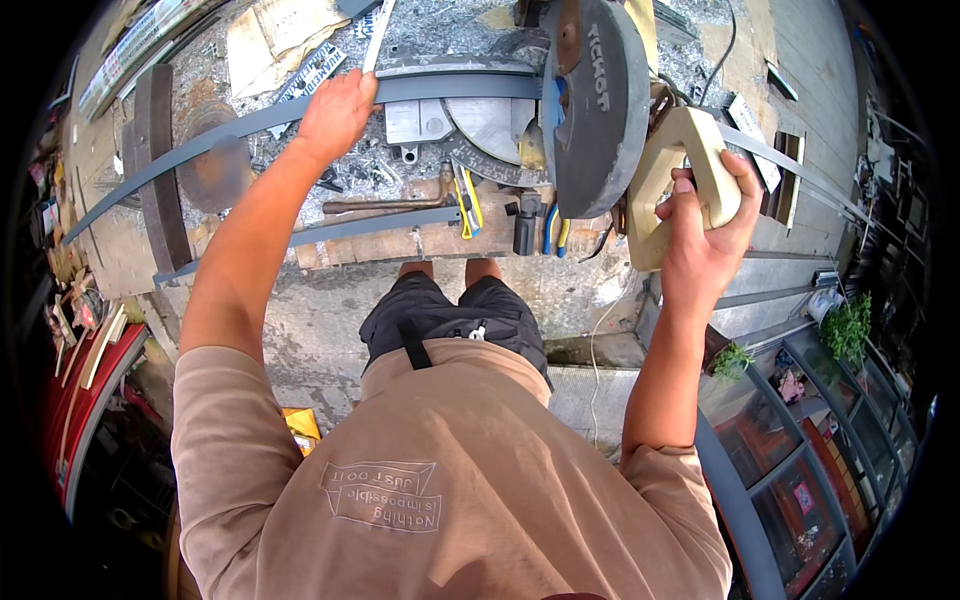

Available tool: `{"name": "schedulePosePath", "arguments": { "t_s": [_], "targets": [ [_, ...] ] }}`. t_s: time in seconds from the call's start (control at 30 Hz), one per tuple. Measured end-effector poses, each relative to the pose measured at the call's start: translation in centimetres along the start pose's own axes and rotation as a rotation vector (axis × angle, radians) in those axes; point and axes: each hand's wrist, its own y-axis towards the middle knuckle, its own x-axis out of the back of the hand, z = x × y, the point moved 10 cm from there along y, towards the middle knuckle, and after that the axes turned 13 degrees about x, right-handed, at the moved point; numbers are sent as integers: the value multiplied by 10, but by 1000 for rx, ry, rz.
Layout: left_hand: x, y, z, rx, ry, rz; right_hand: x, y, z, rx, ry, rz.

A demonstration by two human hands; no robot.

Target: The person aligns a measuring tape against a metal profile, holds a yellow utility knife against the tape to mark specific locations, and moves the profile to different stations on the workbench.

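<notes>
A long grey metal profile (455, 88) lies across the bed of a miter saw (420, 122) and runs out to the left. My left hand (337, 112) is closed on it, left of the saw bed, its fingertips partly hidden. A thin white strip (378, 35) reaches up from beside that hand. On the right, my right hand (705, 225) wraps round the saw's beige loop handle (655, 205), the thumb through the opening. The saw's dark round blade guard (600, 120) stands between my hands and meets the profile; the blade's edge is hidden.
Near the bench's front edge lie a hammer (390, 205), a yellow utility knife (467, 205), pliers (555, 230) and a second grey strip (375, 228). A dark metal bar (160, 170) crosses under the profile at left. Metal chips (440, 25) cover the bench.
</notes>
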Motion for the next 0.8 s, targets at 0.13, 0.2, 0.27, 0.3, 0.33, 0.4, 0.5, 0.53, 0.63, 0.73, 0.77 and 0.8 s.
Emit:
{"name": "schedulePosePath", "arguments": {
  "t_s": [0.13,0.2,0.27,0.3,0.33,0.4,0.5,0.53,0.63,0.73,0.77,0.8],
  "targets": [
    [1,-1,2,6,-2,-20,-1,4,1,23,-12,-9],
    [2,-2,2,-3,-9,-36,0,7,3,-4,-41,3],
    [0,0,3,4,-21,-46,0,15,11,-23,-56,10],
    [-1,1,3,-6,-31,-49,1,18,12,-21,-47,18],
    [0,1,1,-18,-43,-51,2,20,13,-21,-41,25],
    [2,0,1,-19,-38,-64,0,22,15,-13,-46,24],
    [-2,1,6,-13,-25,-88,0,21,16,11,-66,18],
    [-4,1,5,-2,-35,-58,1,18,14,19,-80,17],
    [-2,-1,2,11,-59,-33,-2,14,14,24,-76,-3],
    [3,0,0,9,-69,-33,2,13,13,49,-96,-17],
    [3,0,0,8,-66,-30,2,12,10,25,-70,-16],
    [4,0,-1,4,-64,-30,2,10,7,1,-44,-15]
  ]
}}
